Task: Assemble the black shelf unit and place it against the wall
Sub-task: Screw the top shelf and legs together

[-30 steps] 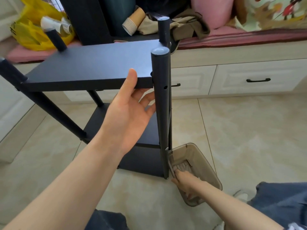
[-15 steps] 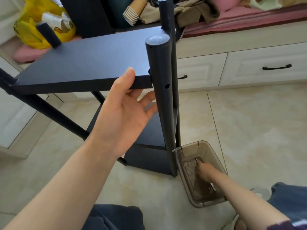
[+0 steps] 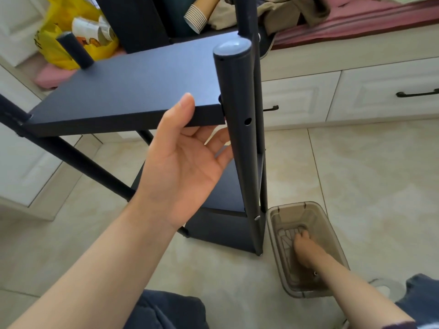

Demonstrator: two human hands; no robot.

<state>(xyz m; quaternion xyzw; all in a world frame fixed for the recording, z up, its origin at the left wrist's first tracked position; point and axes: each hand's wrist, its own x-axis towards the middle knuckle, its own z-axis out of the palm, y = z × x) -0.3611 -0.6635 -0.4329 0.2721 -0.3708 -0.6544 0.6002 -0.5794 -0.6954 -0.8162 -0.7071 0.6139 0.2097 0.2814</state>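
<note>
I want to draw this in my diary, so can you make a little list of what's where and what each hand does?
Being built: black shelf unit, standing on the tiled floor
Left hand: holds the top board by its front edge, thumb above, fingers underneath
Right hand: down inside the see-through bin; what it touches is unclear
Front post: empty hole beside the top board
Behind: white drawers, yellow bag

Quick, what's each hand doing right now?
Left hand: holds the top shelf edge, thumb in front, fingers underneath.
Right hand: inside the plastic bin; holding anything cannot be told.
</note>
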